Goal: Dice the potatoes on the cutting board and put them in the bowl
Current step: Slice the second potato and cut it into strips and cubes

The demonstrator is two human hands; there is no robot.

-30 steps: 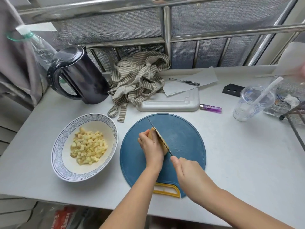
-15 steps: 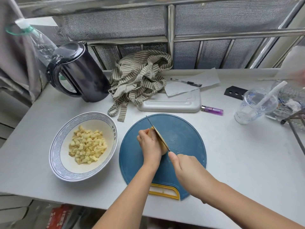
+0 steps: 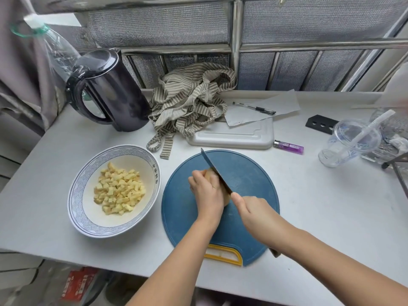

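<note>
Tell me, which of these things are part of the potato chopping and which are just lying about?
In use: potato, knife, blue cutting board, bowl of diced potato, left hand, right hand.
Lying about: black kettle, striped apron, pen, purple lighter, plastic cup, white tray.

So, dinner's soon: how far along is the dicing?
Done: pale yellow potato cubes lie in the blue-patterned white bowl. In hand: left hand steadies a potato piece on the round blue cutting board; right hand slices with a dark-bladed knife. Left: dicing it into the bowl.
</note>
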